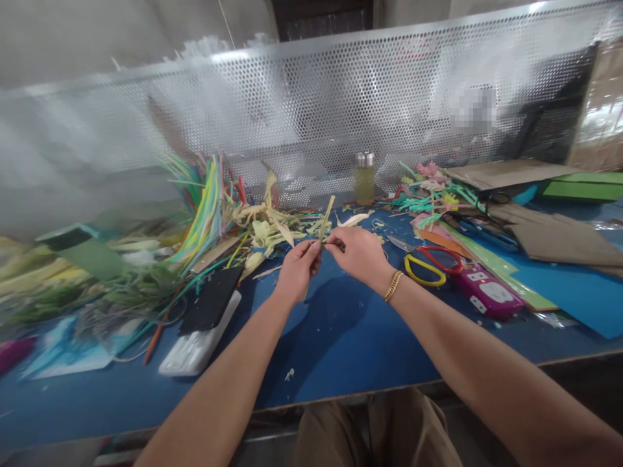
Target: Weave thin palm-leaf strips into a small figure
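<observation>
Both hands meet over the middle of the blue tabletop (350,344), their fingertips almost touching. A narrow, pale yellow-green strip that looks like corn husk (328,219) rises between them. Thumb and fingers of my left hand (298,266) pinch its lower part. My right hand (361,254), with a gold bracelet at the wrist, is closed in a pinch on the same strip from the right. The exact spot between the fingertips is too small to make out. Just behind the hands lies a loose heap of dry, pale husks (267,235).
To the right lie scissors (424,280) with red and yellow handles, a purple device (489,292) and cardboard pieces (559,233). A lidded jar (365,181) stands by the perforated metal panel (321,110). At left are colourful thin stems (209,204), a black phone (213,299) and a white block (189,355).
</observation>
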{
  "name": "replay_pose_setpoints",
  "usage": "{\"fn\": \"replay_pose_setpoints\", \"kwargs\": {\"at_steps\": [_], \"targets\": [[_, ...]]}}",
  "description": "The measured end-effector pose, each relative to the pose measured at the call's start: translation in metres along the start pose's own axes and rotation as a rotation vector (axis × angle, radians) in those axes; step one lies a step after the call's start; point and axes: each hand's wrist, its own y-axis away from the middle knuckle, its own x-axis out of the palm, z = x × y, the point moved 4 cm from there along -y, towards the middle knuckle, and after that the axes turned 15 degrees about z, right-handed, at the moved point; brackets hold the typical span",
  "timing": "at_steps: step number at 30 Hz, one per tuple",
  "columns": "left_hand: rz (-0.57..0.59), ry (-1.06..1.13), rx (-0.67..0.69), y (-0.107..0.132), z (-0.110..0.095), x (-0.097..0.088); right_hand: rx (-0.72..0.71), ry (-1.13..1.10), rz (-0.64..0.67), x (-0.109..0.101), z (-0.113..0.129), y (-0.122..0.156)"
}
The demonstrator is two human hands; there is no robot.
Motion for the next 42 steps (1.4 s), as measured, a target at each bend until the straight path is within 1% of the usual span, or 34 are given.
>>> {"fn": "replay_pose_setpoints", "kwargs": {"at_steps": [2, 4, 6, 8, 12, 15, 19, 22, 26, 28, 30, 32, 34, 36, 38, 42], "targets": [[-0.027, 0.037, -0.049, 0.001, 0.001, -0.001, -0.006, 0.049, 0.003, 0.000, 0.001, 0.000], [-0.048, 0.070, -0.106, 0.002, 0.002, -0.003, -0.033, 0.134, -0.027, -0.003, 0.004, 0.001], [-0.074, 0.092, -0.147, 0.002, 0.004, -0.006, -0.089, 0.225, -0.072, -0.008, 0.009, 0.003], [-0.108, 0.130, -0.168, 0.002, 0.005, -0.009, -0.175, 0.290, -0.084, -0.011, 0.014, 0.003], [-0.158, 0.284, -0.192, 0.002, 0.008, -0.014, -0.372, 0.322, -0.013, -0.004, 0.024, 0.004], [-0.190, 0.364, -0.220, 0.002, 0.008, -0.014, -0.425, 0.334, 0.003, 0.004, 0.026, 0.004], [-0.217, 0.402, -0.224, 0.002, 0.007, -0.013, -0.411, 0.376, -0.017, 0.007, 0.025, 0.005], [-0.220, 0.390, -0.224, 0.002, 0.008, -0.013, -0.393, 0.412, -0.027, 0.006, 0.026, 0.006], [-0.151, 0.355, -0.193, -0.001, 0.010, -0.015, -0.376, 0.391, -0.039, 0.008, 0.026, 0.005], [-0.148, 0.296, -0.162, -0.001, 0.009, -0.017, -0.341, 0.327, -0.044, 0.010, 0.023, 0.004], [-0.144, 0.192, -0.131, 0.000, 0.007, -0.018, -0.282, 0.256, -0.043, 0.012, 0.018, 0.002], [-0.105, 0.063, -0.104, -0.001, 0.004, -0.017, -0.233, 0.208, -0.042, 0.012, 0.014, 0.001], [-0.063, -0.056, -0.076, -0.001, 0.002, -0.015, -0.214, 0.197, -0.064, 0.011, 0.013, 0.002], [-0.038, -0.142, -0.057, -0.001, 0.000, -0.015, -0.218, 0.208, -0.113, 0.007, 0.014, 0.004], [-0.021, -0.197, -0.053, -0.001, -0.002, -0.016, -0.221, 0.214, -0.140, 0.004, 0.016, 0.005], [0.006, -0.248, -0.037, 0.000, -0.005, -0.016, -0.141, 0.161, -0.099, 0.005, 0.012, 0.002]]}}
